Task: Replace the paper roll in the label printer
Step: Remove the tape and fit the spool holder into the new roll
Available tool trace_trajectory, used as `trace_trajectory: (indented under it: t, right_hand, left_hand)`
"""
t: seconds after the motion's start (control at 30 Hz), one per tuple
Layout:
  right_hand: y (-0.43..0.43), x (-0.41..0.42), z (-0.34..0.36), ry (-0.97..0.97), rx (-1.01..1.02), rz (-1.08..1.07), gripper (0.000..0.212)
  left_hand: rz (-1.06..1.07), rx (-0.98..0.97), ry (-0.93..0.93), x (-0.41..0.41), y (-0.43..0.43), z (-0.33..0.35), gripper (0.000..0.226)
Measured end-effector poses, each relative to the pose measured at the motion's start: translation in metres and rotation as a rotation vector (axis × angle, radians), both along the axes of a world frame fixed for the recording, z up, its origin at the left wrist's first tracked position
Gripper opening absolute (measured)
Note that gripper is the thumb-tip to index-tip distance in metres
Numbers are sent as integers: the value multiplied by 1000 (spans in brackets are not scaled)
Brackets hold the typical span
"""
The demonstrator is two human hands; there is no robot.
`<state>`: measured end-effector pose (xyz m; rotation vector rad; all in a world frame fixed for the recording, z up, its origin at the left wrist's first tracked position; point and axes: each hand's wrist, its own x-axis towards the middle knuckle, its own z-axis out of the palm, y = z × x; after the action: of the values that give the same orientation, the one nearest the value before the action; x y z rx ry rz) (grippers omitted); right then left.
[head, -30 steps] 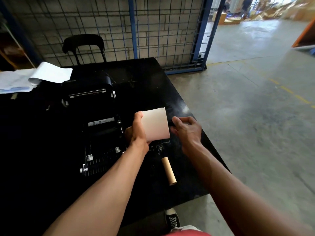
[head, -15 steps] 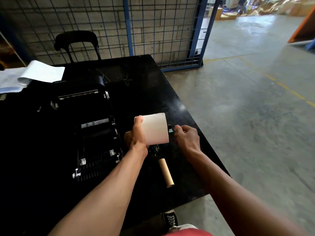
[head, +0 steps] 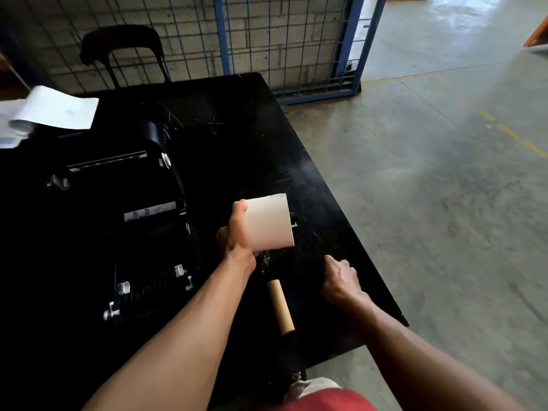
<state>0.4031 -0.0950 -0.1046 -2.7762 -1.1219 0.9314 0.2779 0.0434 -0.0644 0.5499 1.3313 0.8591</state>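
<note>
**One new roll in hand, one spent core on the table**

One glossy black rectangular table (head: 252, 137) fills the left of the view; its right edge runs diagonally beside open concrete floor (head: 430, 203), and its far edge sits near one blue-framed wire mesh fence (head: 284, 46), with one black chair (head: 121, 46) behind it. One black label printer (head: 133, 221) stands on the left part of the table with its lid raised, the roll bay exposed. The tabletop to the printer's right is mostly bare. A few white paper sheets (head: 56, 111) lie at the far left corner.

One white paper roll (head: 268, 223) is held above the table just right of the printer, a dark spindle end poking from its right face. The left hand (head: 235, 235) grips its left end, thumb up along the rim, forearm reaching in from below. One brown cardboard core tube (head: 281, 307) lies flat between the two forearms. The right hand (head: 339, 280) is loosely curled, knuckles up, holding nothing, near the table's right edge
</note>
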Motion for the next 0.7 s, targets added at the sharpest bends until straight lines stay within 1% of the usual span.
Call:
trace_trajectory:
  t: [0.17,0.27,0.33,0.43,0.5,0.53,0.6,0.7]
  right_hand:
    - [8,14,-10,15,-9,-20,27]
    - [11,21,-19,61,79,-90,20]
    - [19,28,-19,197,220,-220,15]
    - [39,39,0,446,498,-413,17]
    - [51,46,22,637,660,-488,19]
    - [57,48,33,718,723,-494,22]
    - [64,48,51,821,803,-439,25]
    - [71,41,64,870,856,-333,21]
  left_hand:
    - [-4,-10,4,6,5,-5,51]
    - [-10,-14,13,6,6,-6,51]
    - [-15,-12,17,6,6,-6,48]
    - [-20,-14,12,5,5,-7,48]
    - [-17,-15,9,3,4,-6,51]
    - [-17,-15,5,3,3,-4,52]
    - [-24,-13,-16,2,1,0,54]
    - [-39,3,-39,2,-2,8,57]
